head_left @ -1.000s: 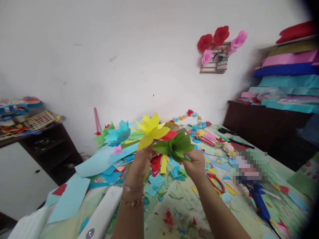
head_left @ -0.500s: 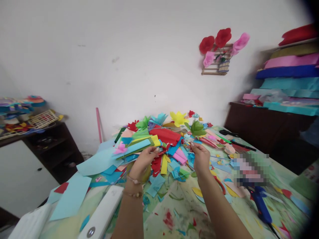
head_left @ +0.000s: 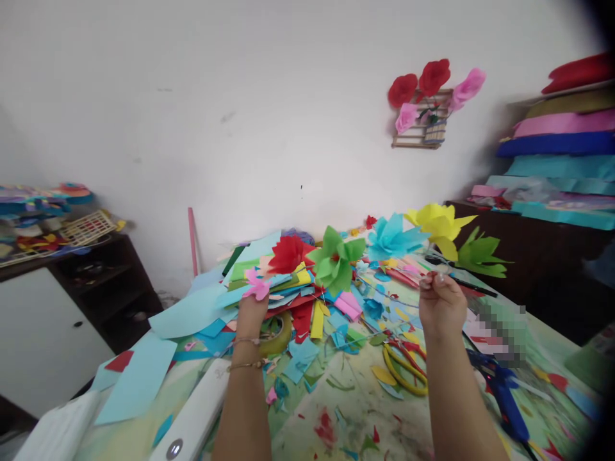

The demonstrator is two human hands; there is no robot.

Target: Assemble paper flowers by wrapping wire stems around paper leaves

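Paper flowers [head_left: 336, 259] now stretch between parted left hand [head_left: 252, 312] and right hand [head_left: 439, 302], both grips pinched on them.

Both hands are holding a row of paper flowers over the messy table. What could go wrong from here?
1. The flower row seems strung on a thin line pinched by the left hand and right hand; pulling wider might tear a paper bloom or snap it.
2. Its middle hangs low over the paper scraps and could snag.
3. The right forearm is close to the glue gun, which it might knock.
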